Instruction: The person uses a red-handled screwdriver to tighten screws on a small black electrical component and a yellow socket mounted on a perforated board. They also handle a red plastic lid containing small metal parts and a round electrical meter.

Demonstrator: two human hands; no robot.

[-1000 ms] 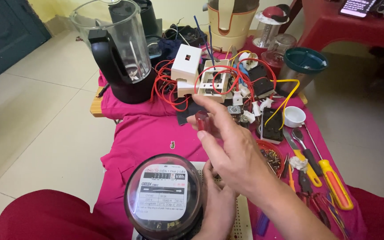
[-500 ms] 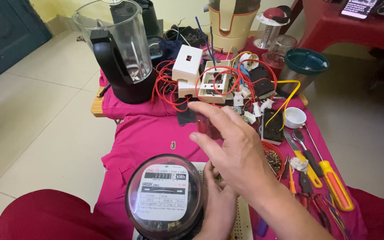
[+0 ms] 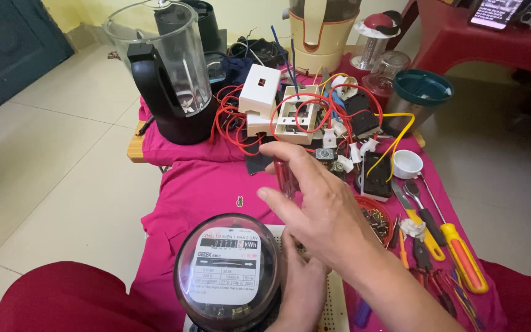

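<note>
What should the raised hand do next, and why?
Probably lower the right hand onto the meter to grip its glass dome. The left hand holds the meter at one side only, while the right hovers just above it with fingers spread. Something small and reddish may sit at its fingertips; I cannot tell.
</note>
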